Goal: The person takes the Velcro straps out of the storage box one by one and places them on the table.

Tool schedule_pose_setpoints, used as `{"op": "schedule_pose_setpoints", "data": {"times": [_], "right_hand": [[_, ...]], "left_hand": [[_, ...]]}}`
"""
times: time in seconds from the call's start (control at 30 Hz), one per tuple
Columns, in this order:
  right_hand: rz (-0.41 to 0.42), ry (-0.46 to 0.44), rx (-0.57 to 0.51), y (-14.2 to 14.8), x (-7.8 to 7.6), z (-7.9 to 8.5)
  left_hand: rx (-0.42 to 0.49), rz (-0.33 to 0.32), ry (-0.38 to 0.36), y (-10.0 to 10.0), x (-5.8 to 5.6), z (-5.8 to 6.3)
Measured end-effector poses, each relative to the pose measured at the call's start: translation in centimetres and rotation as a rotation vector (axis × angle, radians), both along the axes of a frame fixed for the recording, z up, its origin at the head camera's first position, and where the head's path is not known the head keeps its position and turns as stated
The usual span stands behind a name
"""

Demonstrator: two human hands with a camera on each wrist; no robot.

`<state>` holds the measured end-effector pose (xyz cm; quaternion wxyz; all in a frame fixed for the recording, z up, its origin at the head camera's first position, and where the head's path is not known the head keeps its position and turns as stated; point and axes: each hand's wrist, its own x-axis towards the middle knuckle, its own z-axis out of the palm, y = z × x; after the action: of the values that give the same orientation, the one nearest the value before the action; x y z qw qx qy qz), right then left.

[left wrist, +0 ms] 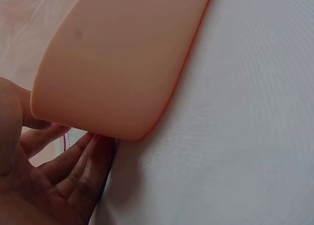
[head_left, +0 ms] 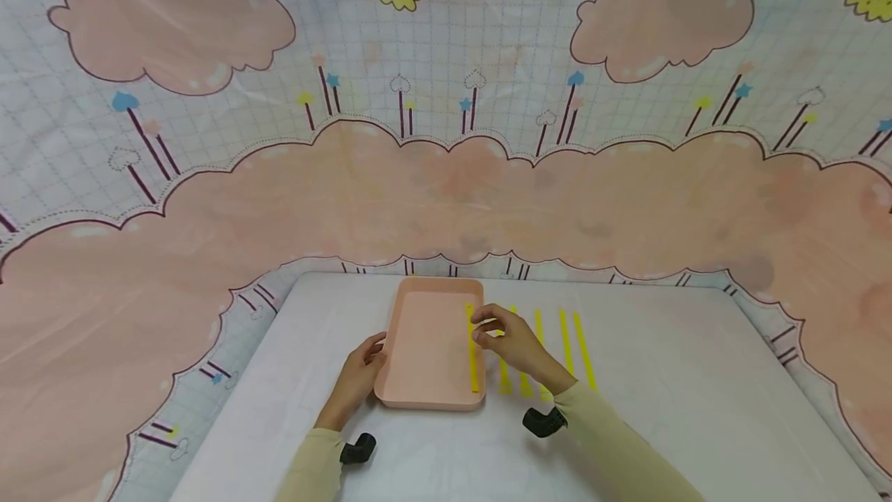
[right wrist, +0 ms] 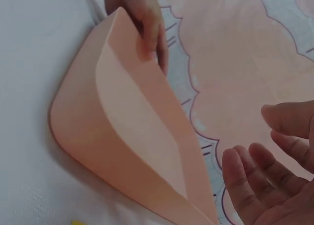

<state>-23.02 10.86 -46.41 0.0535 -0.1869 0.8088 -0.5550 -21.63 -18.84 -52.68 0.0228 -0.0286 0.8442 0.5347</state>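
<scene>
A pink rectangular tray (head_left: 432, 347) lies on the white table. My left hand (head_left: 358, 374) grips its left side, the thumb at the rim and the other fingers along the outer wall, as the left wrist view shows at close range. One thin yellow strip (head_left: 473, 362) lies lengthwise inside the tray along its right side. Just above that strip hovers my right hand (head_left: 514, 343), fingers loosely bent and apart. Nothing shows between the fingers of the right hand (right wrist: 270, 181) in the right wrist view.
Several more yellow strips (head_left: 566, 339) lie roughly side by side on the table right of the tray, some partly covered by the right hand. The white table (head_left: 697, 393) extends to the right. A patterned cloth (head_left: 488, 200) with pink clouds rises behind it.
</scene>
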Motion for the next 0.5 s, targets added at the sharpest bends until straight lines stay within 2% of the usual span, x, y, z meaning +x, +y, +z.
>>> {"op": "schedule_pose_setpoints", "data": {"times": [0.23, 0.5], "right_hand": [[0.0, 0.065, 0.099, -0.9, -0.8, -0.9], [0.1, 0.14, 0.212, -1.8, -1.3, -0.7]], "left_hand": [[-0.003, 0.001, -0.003, 0.0, 0.0, 0.0], [0.025, -0.003, 0.007, 0.1, -0.3, -0.3]]}}
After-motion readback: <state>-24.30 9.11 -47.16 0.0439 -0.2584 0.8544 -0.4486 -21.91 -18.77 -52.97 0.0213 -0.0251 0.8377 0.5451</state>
